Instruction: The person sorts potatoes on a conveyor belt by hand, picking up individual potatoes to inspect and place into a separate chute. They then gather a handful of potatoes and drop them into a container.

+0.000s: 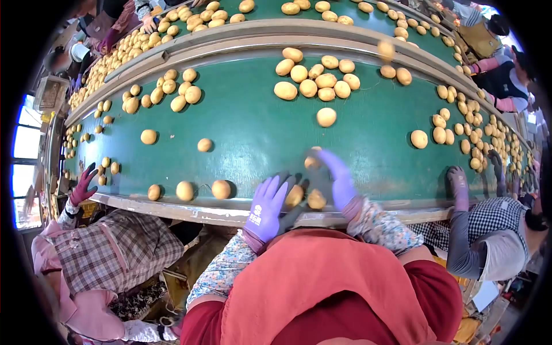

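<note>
Both my hands wear purple gloves with dark fingertips over the green belt [253, 132]. My left hand [267, 210] lies at the belt's near edge with its fingers spread, just left of a potato [295, 196]. Another potato [316, 199] rests between my two hands. My right hand [338, 177] is blurred by motion; its fingers reach left over the belt, and a potato [312, 161] is at its fingertips. Whether the right hand grips that potato is hard to make out. Three potatoes lie left of my left hand, one of them a larger potato [221, 189].
A metal rail [207, 43] divides this belt from a far belt. Potato clusters lie at the middle back, left and right. A co-worker's pink-gloved hand [84, 185] is at the left, another co-worker's gloved hand [458, 179] at the right. More people stand across the belts.
</note>
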A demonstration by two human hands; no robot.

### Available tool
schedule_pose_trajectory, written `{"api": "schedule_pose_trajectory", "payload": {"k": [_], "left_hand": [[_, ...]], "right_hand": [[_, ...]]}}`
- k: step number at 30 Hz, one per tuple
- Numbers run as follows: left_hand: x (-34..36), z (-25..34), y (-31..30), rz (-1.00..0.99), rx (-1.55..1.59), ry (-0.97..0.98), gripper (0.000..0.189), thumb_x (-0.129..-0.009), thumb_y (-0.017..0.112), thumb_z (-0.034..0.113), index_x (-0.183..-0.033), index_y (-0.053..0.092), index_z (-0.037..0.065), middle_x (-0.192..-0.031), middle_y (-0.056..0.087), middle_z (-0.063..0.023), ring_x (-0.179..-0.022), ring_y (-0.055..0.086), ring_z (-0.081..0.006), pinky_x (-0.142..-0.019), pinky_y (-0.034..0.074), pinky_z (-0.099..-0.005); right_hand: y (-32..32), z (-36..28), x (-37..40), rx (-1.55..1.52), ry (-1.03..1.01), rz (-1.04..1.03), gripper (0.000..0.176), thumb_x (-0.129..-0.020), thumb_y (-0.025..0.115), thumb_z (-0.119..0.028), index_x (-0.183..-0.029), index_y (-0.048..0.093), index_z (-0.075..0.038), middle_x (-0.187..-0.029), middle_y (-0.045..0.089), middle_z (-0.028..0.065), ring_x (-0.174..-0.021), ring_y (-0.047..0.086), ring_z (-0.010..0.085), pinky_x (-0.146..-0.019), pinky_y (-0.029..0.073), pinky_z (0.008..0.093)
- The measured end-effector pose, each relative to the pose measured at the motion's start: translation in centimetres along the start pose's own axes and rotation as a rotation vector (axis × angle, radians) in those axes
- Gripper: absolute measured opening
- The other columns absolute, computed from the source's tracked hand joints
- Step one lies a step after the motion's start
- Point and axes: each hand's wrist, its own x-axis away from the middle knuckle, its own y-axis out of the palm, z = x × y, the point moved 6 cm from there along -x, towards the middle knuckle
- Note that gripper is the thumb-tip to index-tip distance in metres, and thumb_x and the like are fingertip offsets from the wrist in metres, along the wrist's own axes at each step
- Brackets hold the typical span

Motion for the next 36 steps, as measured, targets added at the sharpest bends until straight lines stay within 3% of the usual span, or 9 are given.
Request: {"api": "schedule_pose_trajectory", "payload": {"k": [6, 7, 9, 13, 17, 23, 27, 31, 36], "left_hand": [[3.3, -4.3, 0.7, -0.034, -0.155, -0.067, 0.068, -0.077, 0.077, 0.033, -0.137, 0.055, 0.008, -0.141, 0.051, -0.0194, -0.129, 0.047, -0.0422, -0.106, 0.037, -0.0541], [3.2, -4.4, 1.0, -0.032, -0.176, -0.049, 0.068, -0.078, 0.077, 0.035, -0.137, 0.056, 0.008, -0.141, 0.051, -0.0190, -0.130, 0.046, -0.0417, -0.107, 0.036, -0.0547], [3.1, -5.0, 1.6, -0.072, -0.230, 0.036, 0.062, -0.079, 0.076, 0.036, -0.133, 0.058, 0.010, -0.143, 0.051, -0.0173, -0.129, 0.046, -0.0428, -0.107, 0.035, -0.0551], [2.9, -8.1, -3.6, -0.039, -0.170, 0.003, 0.038, -0.080, 0.074, 0.025, -0.113, 0.068, 0.010, -0.132, 0.059, -0.0184, -0.122, 0.052, -0.0445, -0.101, 0.041, -0.0556], [5.2, -14.0, -11.6, 0.223, -0.368, -0.279, 0.024, -0.085, 0.066, 0.010, -0.108, 0.065, 0.002, -0.127, 0.060, -0.0235, -0.113, 0.058, -0.0450, -0.095, 0.047, -0.0512], [9.2, -16.4, -16.9, 0.222, -0.334, -0.458, 0.033, -0.090, 0.066, 0.012, -0.121, 0.063, -0.002, -0.130, 0.060, -0.0225, -0.120, 0.056, -0.0422, -0.102, 0.046, -0.0503], [8.2, -16.0, -15.9, 0.213, -0.381, -0.345, 0.035, -0.084, 0.071, 0.009, -0.117, 0.063, 0.001, -0.126, 0.061, -0.0221, -0.118, 0.056, -0.0444, -0.101, 0.044, -0.0534], [6.1, -14.6, -16.3, 0.142, -0.184, -0.216, 0.036, -0.085, 0.070, 0.011, -0.119, 0.062, 0.004, -0.127, 0.059, -0.0178, -0.115, 0.056, -0.0413, -0.096, 0.046, -0.0499], [9.0, -17.0, -17.8, 0.155, -0.082, -0.301, 0.040, -0.084, 0.071, 0.008, -0.122, 0.060, 0.002, -0.127, 0.060, -0.0201, -0.110, 0.061, -0.0425, -0.093, 0.051, -0.0482]], "right_hand": [[3.0, 11.4, 6.1, 0.087, 0.121, -0.147, 0.045, -0.093, 0.065, -0.021, -0.135, 0.057, -0.005, -0.111, 0.069, 0.0196, -0.094, 0.069, 0.0350, -0.085, 0.055, 0.0441], [5.1, 7.2, 6.6, 0.153, 0.517, -0.427, 0.050, -0.094, 0.064, -0.024, -0.139, 0.054, -0.006, -0.110, 0.068, 0.0233, -0.103, 0.067, 0.0344, -0.096, 0.051, 0.0432], [7.7, 2.3, 4.7, -0.061, 0.108, -0.649, 0.045, -0.093, 0.066, -0.024, -0.133, 0.059, -0.005, -0.106, 0.069, 0.0240, -0.097, 0.069, 0.0355, -0.090, 0.053, 0.0445], [2.2, 3.3, -7.9, 0.060, 0.154, -0.167, 0.044, -0.090, 0.068, -0.027, -0.129, 0.063, -0.007, -0.109, 0.069, 0.0222, -0.101, 0.068, 0.0325, -0.088, 0.054, 0.0420], [-0.7, 6.6, -18.1, 0.921, 0.096, -0.070, 0.042, -0.085, 0.067, -0.035, -0.121, 0.062, -0.012, -0.117, 0.066, 0.0183, -0.106, 0.066, 0.0354, -0.086, 0.054, 0.0479], [1.6, 5.5, -21.8, 1.171, 0.258, -0.786, 0.045, -0.082, 0.069, -0.034, -0.120, 0.065, -0.011, -0.102, 0.073, 0.0191, -0.099, 0.070, 0.0353, -0.087, 0.053, 0.0458], [-2.8, 5.7, -29.9, 0.689, 0.146, -0.103, 0.049, -0.082, 0.067, -0.027, -0.129, 0.062, -0.012, -0.113, 0.070, 0.0216, -0.109, 0.066, 0.0395, -0.096, 0.052, 0.0464], [3.7, 10.7, -33.1, 1.277, 0.104, -0.621, 0.069, -0.074, 0.075, -0.026, -0.138, 0.055, -0.013, -0.125, 0.065, 0.0245, -0.114, 0.064, 0.0399, -0.098, 0.052, 0.0475], [2.5, 14.2, -33.4, 1.164, 0.345, -0.794, 0.069, -0.066, 0.081, -0.035, -0.128, 0.063, -0.009, -0.112, 0.071, 0.0220, -0.108, 0.068, 0.0380, -0.091, 0.055, 0.0453]]}}
